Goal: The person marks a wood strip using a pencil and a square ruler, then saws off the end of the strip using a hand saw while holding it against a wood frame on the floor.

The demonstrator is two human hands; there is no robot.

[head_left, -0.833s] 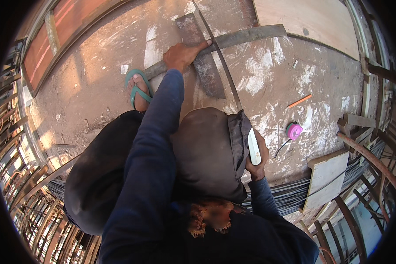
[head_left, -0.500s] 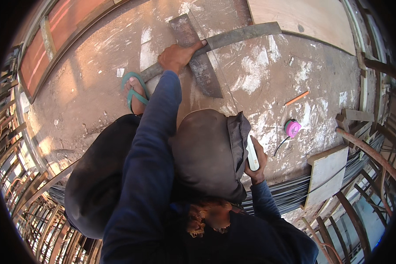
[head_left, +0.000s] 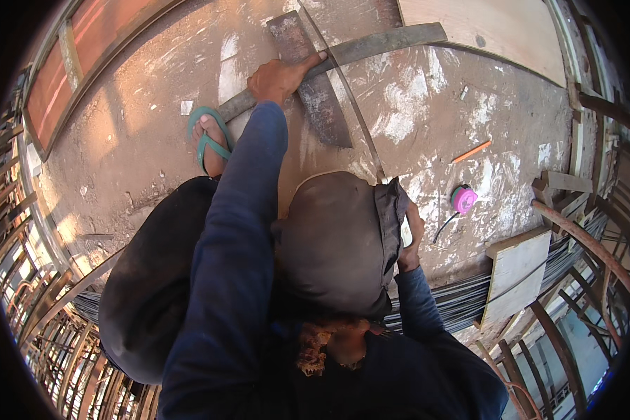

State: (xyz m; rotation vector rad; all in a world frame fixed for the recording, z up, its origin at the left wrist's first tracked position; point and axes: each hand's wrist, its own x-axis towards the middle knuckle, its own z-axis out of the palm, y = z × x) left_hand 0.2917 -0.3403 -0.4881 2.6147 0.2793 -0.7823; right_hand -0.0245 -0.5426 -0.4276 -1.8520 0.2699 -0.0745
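A long grey wooden board (head_left: 385, 38) lies across a shorter dark, weathered plank (head_left: 327, 122). My left hand (head_left: 280, 80) grips the board just left of a long, thin saw blade (head_left: 352, 105), which crosses it. Beside my right knee, my right hand (head_left: 411, 231) is closed on the saw's white handle (head_left: 406, 231), partly hidden by dark trouser cloth. My sandalled left foot (head_left: 210, 140) rests at the board's left end. An orange pencil (head_left: 470, 151) and a pink tape measure (head_left: 465, 200) lie on the dusty floor at right.
A framed red panel (head_left: 63, 112) stands at upper left; a pale plywood sheet (head_left: 483, 38) lies at upper right. Bundled rods (head_left: 441, 311), a white-faced board (head_left: 514, 280) and a curved rusty pipe (head_left: 588, 245) are at lower right. Dense timber and metal bars (head_left: 63, 350) fill the left edge.
My right hand and the saw handle have moved forward, more behind the knee. My left hand and the board appear slightly higher and further left, as does much of the surrounding view.
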